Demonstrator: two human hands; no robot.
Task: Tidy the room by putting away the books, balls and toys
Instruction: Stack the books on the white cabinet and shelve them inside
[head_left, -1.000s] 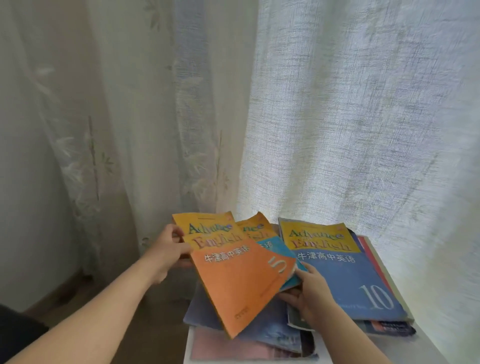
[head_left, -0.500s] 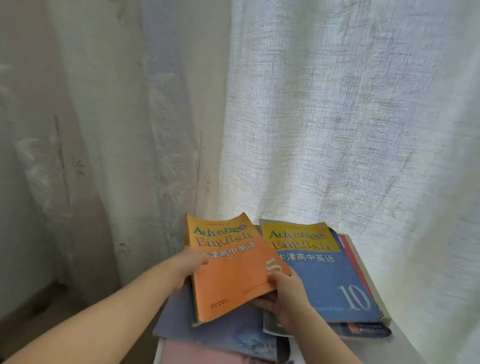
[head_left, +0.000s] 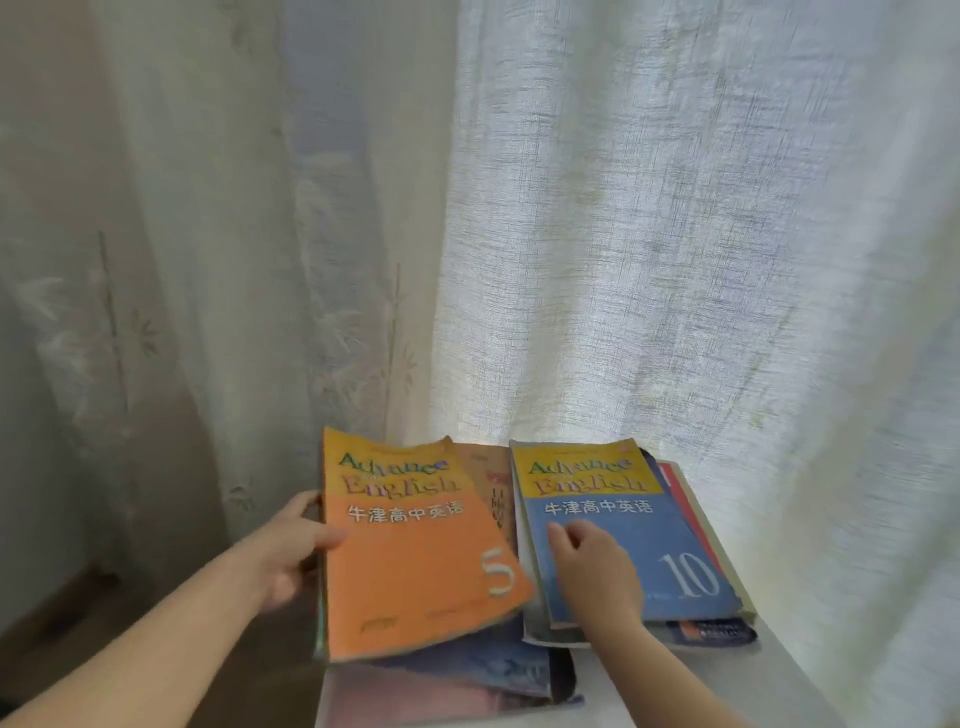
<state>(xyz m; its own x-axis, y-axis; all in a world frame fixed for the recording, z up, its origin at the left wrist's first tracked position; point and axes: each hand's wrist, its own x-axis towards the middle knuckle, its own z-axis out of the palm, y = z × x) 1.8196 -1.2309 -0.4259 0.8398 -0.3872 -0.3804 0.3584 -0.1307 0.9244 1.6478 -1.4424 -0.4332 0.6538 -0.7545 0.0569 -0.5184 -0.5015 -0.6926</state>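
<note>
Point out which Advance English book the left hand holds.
The orange book marked 5; the left hand grips its left edge. The blue book marked 10 lies to its right, under the right hand.

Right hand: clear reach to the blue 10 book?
Likely yes: the right hand is over the blue 10 book, which lies topmost and uncovered; the orange 5 book lies beside it.

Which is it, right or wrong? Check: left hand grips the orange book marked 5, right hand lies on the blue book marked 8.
Wrong on the number: the head view shows the blue book marked 10, not 8. The left hand grips the orange book marked 5; the right hand lies on the blue book.
</note>
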